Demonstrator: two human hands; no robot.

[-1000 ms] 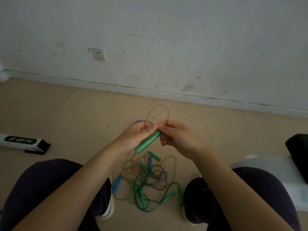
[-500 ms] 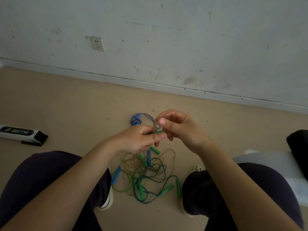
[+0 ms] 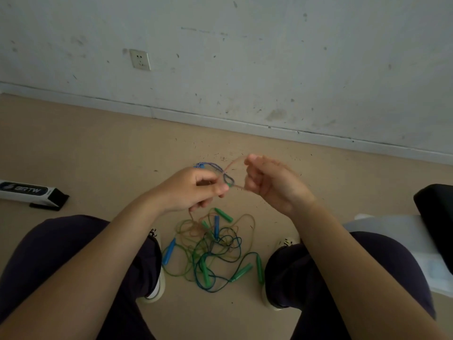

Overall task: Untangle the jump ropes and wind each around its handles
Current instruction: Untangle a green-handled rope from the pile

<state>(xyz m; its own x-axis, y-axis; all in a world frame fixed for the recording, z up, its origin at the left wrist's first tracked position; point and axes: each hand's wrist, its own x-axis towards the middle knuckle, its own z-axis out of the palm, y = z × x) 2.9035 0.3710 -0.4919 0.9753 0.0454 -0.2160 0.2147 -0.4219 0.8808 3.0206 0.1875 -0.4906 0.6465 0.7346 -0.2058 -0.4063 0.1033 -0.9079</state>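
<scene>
Between the two raised hands, the fingertips held the work: the left hand [image 3: 193, 190] had its fingers curled round a green handle [image 3: 229, 184], of which only the tip showed past the knuckles, its long axis pointing rightward toward the other hand. The right hand [image 3: 272, 185], just beside it, pinched a thin pale-orange cord [image 3: 234, 163] that arched up from the handle's tip to its fingertips, so the right hand was the nearer one to carry the next turn round the handle. A blue-and-white braided cord [image 3: 212, 165] lay on the floor just behind the left hand. Below the hands, between the person's two shoes, the tangle of ropes [image 3: 213, 251] rested on the tan floor [image 3: 98, 155]: I counted about five green handles and two blue ones there, though overlaps made this uncertain. To the left lay one white box [image 3: 27, 192]; one wall socket [image 3: 140, 59] showed above.
</scene>
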